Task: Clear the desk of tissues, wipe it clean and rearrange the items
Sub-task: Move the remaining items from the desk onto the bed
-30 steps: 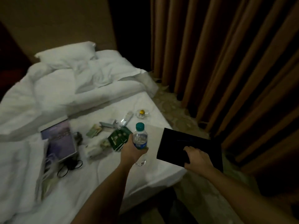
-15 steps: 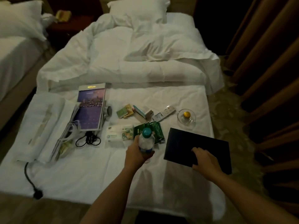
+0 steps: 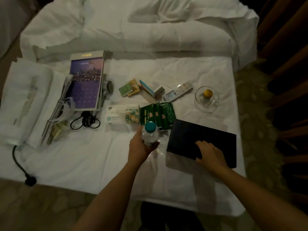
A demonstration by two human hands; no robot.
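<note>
White-sheeted bed (image 3: 83, 160) in a dim room, brown curtain (image 3: 286, 47) at right. Left hand (image 3: 141, 147) grips a clear plastic water bottle with teal cap (image 3: 150, 132): fingers (image 3: 156, 144) wrapped round the body, bottle roughly upright, cap up. Left forearm reaches forward from bottom centre. Right hand (image 3: 209, 154) holds a flat dark rectangular folder (image 3: 200, 134) at its near edge, fingers curled on top, thumb at the edge; can't tell if it lies flat. White-and-green soft tissue pack (image 3: 122, 114) lies on the sheet just beyond the left hand, untouched, touching a fan of green packets (image 3: 158, 114).
</note>
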